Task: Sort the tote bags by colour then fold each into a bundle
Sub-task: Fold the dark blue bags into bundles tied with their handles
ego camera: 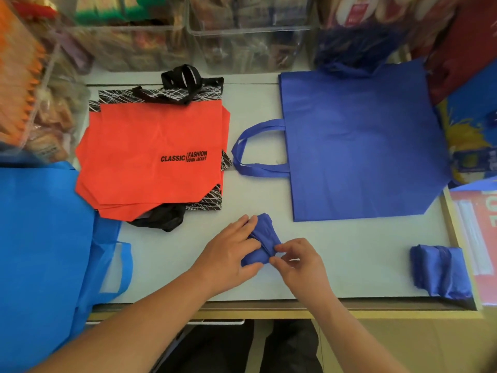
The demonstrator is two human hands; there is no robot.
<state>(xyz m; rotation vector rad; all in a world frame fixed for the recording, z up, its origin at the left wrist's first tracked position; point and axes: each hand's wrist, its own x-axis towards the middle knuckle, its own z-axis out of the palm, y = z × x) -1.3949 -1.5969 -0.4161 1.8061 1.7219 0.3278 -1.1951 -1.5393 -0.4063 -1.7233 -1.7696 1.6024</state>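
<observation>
A small folded royal-blue tote bundle (265,236) lies near the table's front edge. My left hand (228,251) holds it from the left, fingers over its top and thumb under its near side. My right hand (298,261) pinches its right end with thumb and fingers. A flat royal-blue tote (360,144) lies at the right, handles pointing left. Another finished royal-blue bundle (441,270) sits at the front right. A stack of orange-red totes (150,157) with black patterned trim lies at the left centre. A light-blue tote (45,238) hangs over the left edge.
Clear plastic bins (242,36) of packaged goods line the back of the grey table (349,259). More packages crowd the left side. A red bag (462,49) and printed boxes (478,238) stand at the right edge.
</observation>
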